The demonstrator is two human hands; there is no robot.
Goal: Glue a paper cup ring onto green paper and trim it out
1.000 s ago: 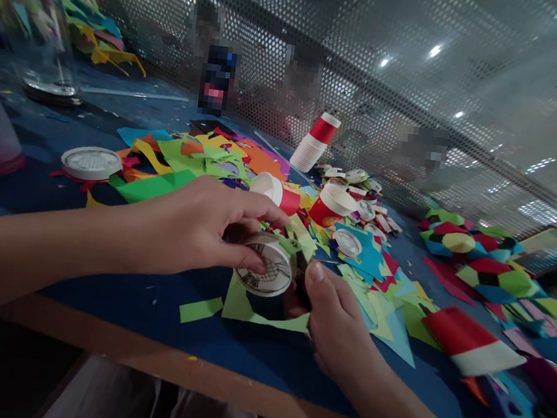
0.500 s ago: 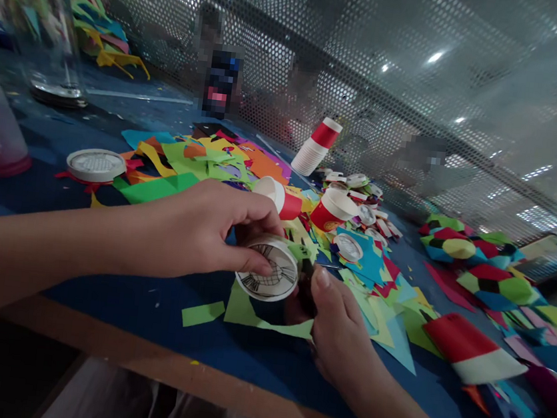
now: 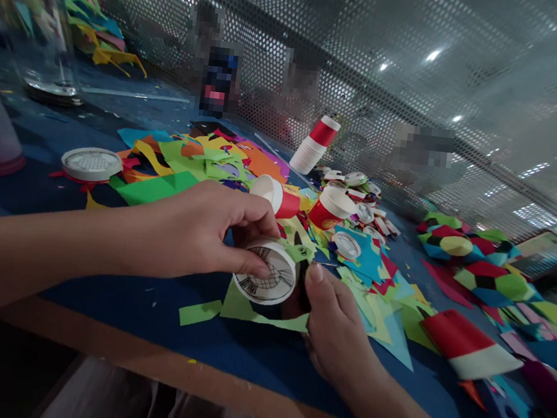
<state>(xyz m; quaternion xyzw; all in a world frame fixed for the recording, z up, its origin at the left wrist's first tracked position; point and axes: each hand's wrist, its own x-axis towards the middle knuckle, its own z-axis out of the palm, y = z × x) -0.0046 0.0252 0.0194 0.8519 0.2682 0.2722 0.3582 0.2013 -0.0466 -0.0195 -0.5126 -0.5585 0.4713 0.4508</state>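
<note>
My left hand (image 3: pixel 206 227) pinches a white cup base (image 3: pixel 276 269), a shallow round disc cut from a paper cup, with black lines drawn on its face. The thumb lies on the drawing; the other fingers are behind the disc. At its upper right edge sits a small green paper piece (image 3: pixel 300 252) with dark marks. My right hand (image 3: pixel 330 309) is closed around dark-handled scissors (image 3: pixel 304 286), mostly hidden by the fingers and close beside the disc. Below the disc lies a light green paper offcut (image 3: pixel 247 309) with a curved cutout.
Colored paper scraps (image 3: pixel 213 161) cover the blue table (image 3: pixel 110 311). Red-and-white paper cups (image 3: pixel 331 208) and a cup stack (image 3: pixel 314 146) stand behind my hands. Another cup base (image 3: pixel 91 164) and a glass jar (image 3: pixel 51 42) are at left. A perforated metal screen (image 3: pixel 276 54) rises behind.
The view has shifted very slightly, and the disc has tilted a little. Both hands keep nearly the same place and hold.
</note>
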